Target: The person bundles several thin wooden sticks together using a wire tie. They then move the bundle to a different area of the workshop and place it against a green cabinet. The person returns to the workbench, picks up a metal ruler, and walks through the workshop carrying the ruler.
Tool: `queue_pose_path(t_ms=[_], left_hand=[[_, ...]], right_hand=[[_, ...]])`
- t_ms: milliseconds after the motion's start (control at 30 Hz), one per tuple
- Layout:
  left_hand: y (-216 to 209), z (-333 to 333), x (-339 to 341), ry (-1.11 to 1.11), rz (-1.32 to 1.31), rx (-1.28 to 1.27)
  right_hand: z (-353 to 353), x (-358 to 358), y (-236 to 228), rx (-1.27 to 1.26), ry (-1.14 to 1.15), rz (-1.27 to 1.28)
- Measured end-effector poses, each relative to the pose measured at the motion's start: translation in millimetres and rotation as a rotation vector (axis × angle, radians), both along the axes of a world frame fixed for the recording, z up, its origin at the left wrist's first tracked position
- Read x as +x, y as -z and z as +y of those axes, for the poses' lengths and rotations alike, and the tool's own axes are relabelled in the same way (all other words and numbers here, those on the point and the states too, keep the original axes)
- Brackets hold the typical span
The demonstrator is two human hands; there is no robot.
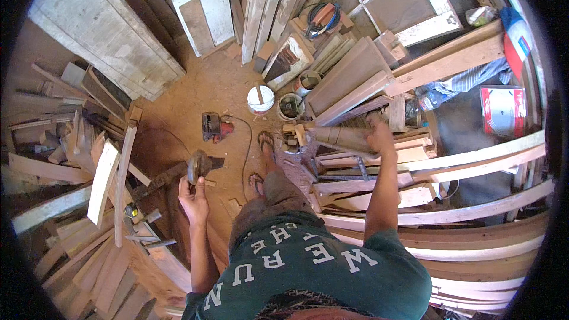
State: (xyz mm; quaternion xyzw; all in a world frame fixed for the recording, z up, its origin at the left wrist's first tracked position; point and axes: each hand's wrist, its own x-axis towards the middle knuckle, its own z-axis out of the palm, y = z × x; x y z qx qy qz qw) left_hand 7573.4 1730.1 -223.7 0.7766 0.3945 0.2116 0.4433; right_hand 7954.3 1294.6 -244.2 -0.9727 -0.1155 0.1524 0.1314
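My left hand [194,200] is closed, thumb and fingers pinching the lower edge of a rounded, dark brown thing [199,167]; its kind is unclear. A dark flat piece shows just right of it, above the floor. Out to the right, my right hand [381,138] reaches over the stacked timber, beside the end of a flat brown piece [345,138]. Its fingers are blurred, so I cannot tell whether they grip anything. A red and black power tool [217,128] with a cord stands on the floor ahead of my feet.
A white bucket [261,100] and smaller pails [291,106] stand ahead. Long boards [474,201] fill the right side. Offcuts [89,255] and a tape measure [131,209] lie at left. A large pale panel [106,29] leans at the far left. A cord [245,160] crosses the floor.
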Motion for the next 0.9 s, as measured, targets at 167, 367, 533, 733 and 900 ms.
queue_pose_path(t_ms=[167,367,533,733,900], left_hand=[[12,26,59,0.027,0.060,-0.034],[32,58,144,0.096,0.045,-0.090],[30,73,188,0.085,0.073,-0.032],[37,78,217,0.084,0.180,-0.107],[44,84,234,0.106,0.195,-0.112]], right_hand=[[50,110,-59,0.035,-0.173,-0.088],[103,258,-88,-0.088,-0.240,-0.150],[153,346,-122,-0.135,-0.321,-0.073],[189,401,-154,-0.154,-0.345,-0.092],[204,431,-175,-0.233,-0.378,-0.129]])
